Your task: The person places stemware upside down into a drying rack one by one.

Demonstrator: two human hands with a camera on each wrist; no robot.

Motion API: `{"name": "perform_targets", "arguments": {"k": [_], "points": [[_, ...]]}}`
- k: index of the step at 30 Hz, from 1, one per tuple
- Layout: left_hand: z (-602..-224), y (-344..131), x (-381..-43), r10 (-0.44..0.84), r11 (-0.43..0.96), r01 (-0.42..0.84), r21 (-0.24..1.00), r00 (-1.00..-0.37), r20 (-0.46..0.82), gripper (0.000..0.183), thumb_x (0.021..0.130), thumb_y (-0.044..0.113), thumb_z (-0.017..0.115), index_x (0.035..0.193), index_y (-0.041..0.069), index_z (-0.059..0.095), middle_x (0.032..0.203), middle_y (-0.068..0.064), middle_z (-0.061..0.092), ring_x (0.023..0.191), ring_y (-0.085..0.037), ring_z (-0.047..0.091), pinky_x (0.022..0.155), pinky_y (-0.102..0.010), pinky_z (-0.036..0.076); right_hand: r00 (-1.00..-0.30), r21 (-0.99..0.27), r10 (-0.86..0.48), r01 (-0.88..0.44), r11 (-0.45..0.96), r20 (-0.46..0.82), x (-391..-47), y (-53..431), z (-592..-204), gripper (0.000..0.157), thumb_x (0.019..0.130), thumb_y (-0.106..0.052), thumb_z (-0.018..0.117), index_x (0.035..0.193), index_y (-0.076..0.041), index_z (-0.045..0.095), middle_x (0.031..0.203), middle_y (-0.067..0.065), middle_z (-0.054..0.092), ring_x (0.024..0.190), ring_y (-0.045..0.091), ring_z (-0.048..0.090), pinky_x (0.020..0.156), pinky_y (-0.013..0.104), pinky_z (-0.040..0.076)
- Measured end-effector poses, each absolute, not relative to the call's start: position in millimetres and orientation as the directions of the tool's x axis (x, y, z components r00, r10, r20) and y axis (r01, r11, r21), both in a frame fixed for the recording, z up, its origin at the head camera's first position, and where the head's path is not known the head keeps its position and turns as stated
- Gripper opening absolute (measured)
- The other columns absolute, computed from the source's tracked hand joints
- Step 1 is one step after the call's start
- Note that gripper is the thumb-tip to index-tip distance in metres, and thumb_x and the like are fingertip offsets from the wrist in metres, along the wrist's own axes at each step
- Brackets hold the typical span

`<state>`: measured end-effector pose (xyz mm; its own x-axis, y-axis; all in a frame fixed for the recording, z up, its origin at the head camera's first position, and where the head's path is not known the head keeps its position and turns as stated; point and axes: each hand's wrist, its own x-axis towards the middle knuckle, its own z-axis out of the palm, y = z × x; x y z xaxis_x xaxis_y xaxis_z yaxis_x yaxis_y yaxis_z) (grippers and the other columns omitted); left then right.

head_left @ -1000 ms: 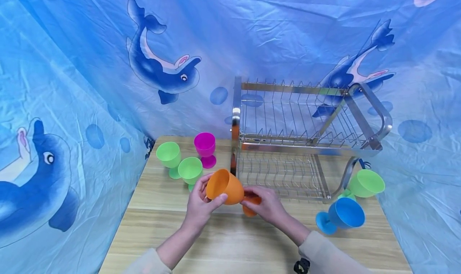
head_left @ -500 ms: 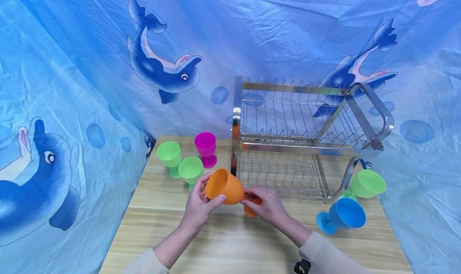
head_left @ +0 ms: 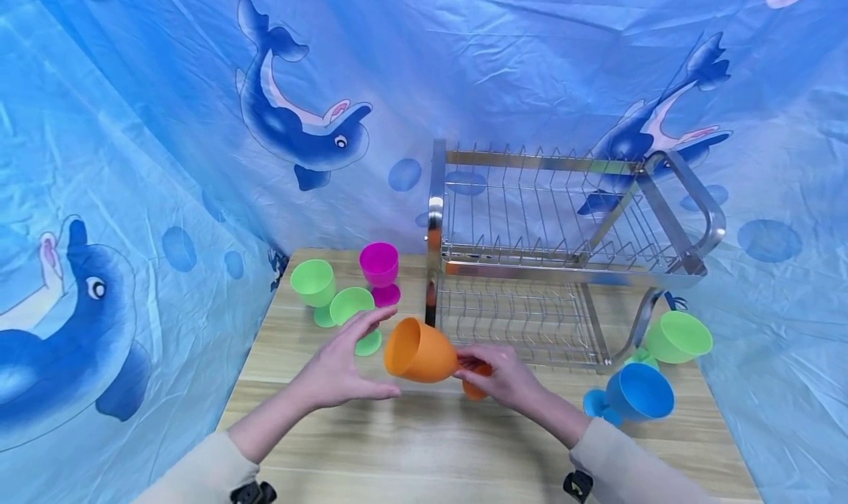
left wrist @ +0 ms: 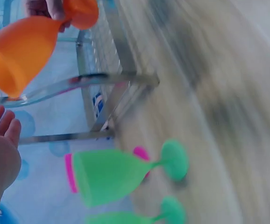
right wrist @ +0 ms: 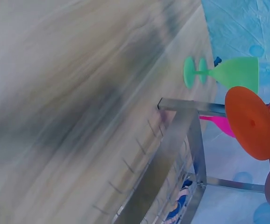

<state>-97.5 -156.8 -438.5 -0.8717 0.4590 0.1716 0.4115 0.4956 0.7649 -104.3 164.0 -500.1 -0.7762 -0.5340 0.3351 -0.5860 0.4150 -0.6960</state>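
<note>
An orange goblet [head_left: 427, 355] is tilted in the air over the table, its mouth facing left. My right hand [head_left: 500, 375] pinches its stem near the round foot, which shows as an orange disc [right wrist: 251, 122] in the right wrist view. To the left of the goblet's mouth, my left hand [head_left: 334, 368] is spread with thumb and fingers apart, holding nothing; a gap separates it from the cup. In the left wrist view the orange bowl [left wrist: 23, 51] lies beyond the left fingertips. Behind the left hand stands a green goblet [head_left: 351, 305], partly hidden by the fingers.
A two-tier metal dish rack [head_left: 570, 272] stands at the back of the wooden table [head_left: 424, 460]. Another green goblet [head_left: 313, 282] and a magenta goblet [head_left: 380, 265] stand back left. On the right are a blue goblet [head_left: 639, 392] and a green goblet [head_left: 677, 337], beside the rack.
My left hand has let go of the orange goblet's bowl and moved left, its fingers spreading. My right hand still holds the stem and has shifted slightly right with the goblet.
</note>
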Motion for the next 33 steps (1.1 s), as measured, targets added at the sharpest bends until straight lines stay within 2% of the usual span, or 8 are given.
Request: {"name": "perform_targets", "arguments": {"k": [2, 4, 8, 12, 17, 22, 28, 33], "points": [[-431, -161, -101, 0.511, 0.555, 0.483, 0.677, -0.84, 0.18, 0.115, 0.067, 0.056, 0.1, 0.163, 0.029, 0.042, 0.164, 0.0, 0.047, 0.148, -0.029, 0.049, 0.114, -0.062, 0.05, -0.771, -0.686, -0.558, -0.585, 0.433, 0.306, -107, 166, -496, 0.03, 0.09, -0.008, 0.087, 0.119, -0.006, 0.079, 0.107, 0.004, 0.081, 0.09, 0.01, 0.076, 0.079, 0.023, 0.065], [-424, -163, -104, 0.563, 0.577, 0.557, 0.598, -0.801, 0.203, 0.116, 0.067, 0.054, 0.1, 0.163, 0.025, 0.043, 0.164, -0.004, 0.047, 0.148, -0.031, 0.048, 0.112, -0.062, 0.051, -0.762, -0.674, -0.58, -0.592, 0.442, 0.289, -109, 168, -492, 0.03, 0.09, -0.008, 0.087, 0.119, -0.006, 0.079, 0.107, 0.004, 0.081, 0.09, 0.01, 0.076, 0.079, 0.022, 0.064], [-418, -164, -109, 0.662, 0.55, 0.689, 0.471, -0.704, 0.257, 0.115, 0.066, 0.051, 0.102, 0.161, 0.018, 0.045, 0.162, -0.007, 0.051, 0.144, -0.031, 0.053, 0.111, -0.057, 0.054, -0.736, -0.658, -0.62, -0.612, 0.439, 0.27, -115, 173, -483, 0.029, 0.09, -0.008, 0.087, 0.118, -0.003, 0.079, 0.106, 0.006, 0.081, 0.089, 0.011, 0.076, 0.079, 0.02, 0.064], [-415, -163, -113, 0.718, 0.515, 0.769, 0.378, -0.628, 0.301, 0.117, 0.066, 0.053, 0.102, 0.161, 0.015, 0.045, 0.16, -0.008, 0.052, 0.141, -0.03, 0.056, 0.111, -0.053, 0.054, -0.698, -0.627, -0.664, -0.65, 0.43, 0.269, -122, 175, -476, 0.027, 0.09, -0.01, 0.087, 0.116, -0.003, 0.08, 0.104, 0.006, 0.081, 0.089, 0.009, 0.076, 0.078, 0.018, 0.063], [-415, -160, -118, 0.753, 0.474, 0.826, 0.306, -0.56, 0.345, 0.114, 0.065, 0.052, 0.102, 0.157, 0.013, 0.048, 0.157, -0.007, 0.055, 0.139, -0.028, 0.057, 0.11, -0.05, 0.056, -0.665, -0.582, -0.698, -0.688, 0.434, 0.267, -126, 177, -469, 0.027, 0.09, -0.013, 0.087, 0.116, -0.005, 0.08, 0.104, 0.004, 0.081, 0.089, 0.008, 0.075, 0.077, 0.016, 0.062], [-421, -158, -120, 0.771, 0.431, 0.865, 0.258, -0.501, 0.393, 0.113, 0.064, 0.049, 0.104, 0.155, 0.011, 0.05, 0.155, -0.007, 0.057, 0.138, -0.027, 0.059, 0.108, -0.047, 0.058, -0.661, -0.569, -0.713, -0.689, 0.45, 0.236, -128, 177, -463, 0.027, 0.091, -0.013, 0.087, 0.116, -0.006, 0.08, 0.103, 0.002, 0.081, 0.088, 0.006, 0.074, 0.076, 0.016, 0.062], [-426, -155, -120, 0.767, 0.396, 0.892, 0.218, -0.452, 0.455, 0.107, 0.062, 0.043, 0.105, 0.151, 0.01, 0.054, 0.149, -0.007, 0.061, 0.133, -0.026, 0.063, 0.103, -0.043, 0.061, -0.66, -0.578, -0.726, -0.674, 0.46, 0.193, -130, 175, -458, 0.028, 0.092, -0.011, 0.086, 0.118, -0.006, 0.08, 0.105, 0.002, 0.081, 0.091, 0.007, 0.075, 0.078, 0.017, 0.062], [-429, -153, -119, 0.761, 0.387, 0.897, 0.212, -0.44, 0.477, 0.102, 0.062, 0.039, 0.105, 0.147, 0.008, 0.057, 0.146, -0.007, 0.064, 0.129, -0.025, 0.066, 0.098, -0.04, 0.063, -0.645, -0.564, -0.739, -0.69, 0.454, 0.194, -132, 174, -455, 0.027, 0.092, -0.012, 0.086, 0.118, -0.007, 0.08, 0.108, 0.003, 0.081, 0.092, 0.01, 0.076, 0.079, 0.018, 0.062]]}}
